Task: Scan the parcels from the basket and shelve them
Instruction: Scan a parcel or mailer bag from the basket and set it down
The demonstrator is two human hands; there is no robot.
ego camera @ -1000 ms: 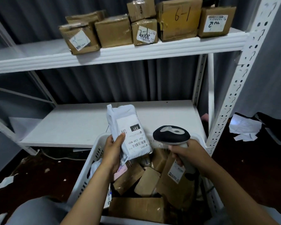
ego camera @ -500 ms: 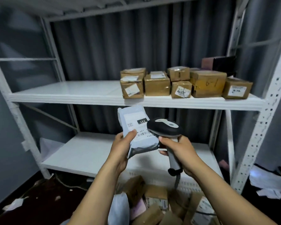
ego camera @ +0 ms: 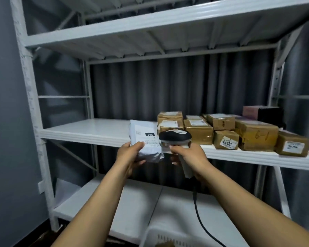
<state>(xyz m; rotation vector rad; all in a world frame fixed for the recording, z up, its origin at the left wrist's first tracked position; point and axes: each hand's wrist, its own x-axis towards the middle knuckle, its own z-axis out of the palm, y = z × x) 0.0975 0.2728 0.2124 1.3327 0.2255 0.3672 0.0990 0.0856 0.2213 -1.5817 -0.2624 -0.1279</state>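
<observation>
My left hand (ego camera: 130,155) grips a white plastic parcel (ego camera: 144,138) with a printed label, held up level with the front edge of the middle shelf (ego camera: 89,132). My right hand (ego camera: 189,155) grips the handle of a black and white barcode scanner (ego camera: 175,137), whose head sits right beside the parcel's label. The scanner's black cable (ego camera: 199,218) hangs down toward the white basket (ego camera: 155,236), of which only the rim shows at the bottom edge.
Several brown cardboard boxes (ego camera: 221,131) stand on the right half of the middle shelf; its left half is bare. A white upper shelf (ego camera: 150,20) spans overhead and a lower shelf (ego camera: 132,202) lies below. A grey wall closes the left side.
Both hands rose from over the basket to the middle shelf's height, carrying parcel and scanner. The view tilted upward, so the basket has dropped almost out of sight.
</observation>
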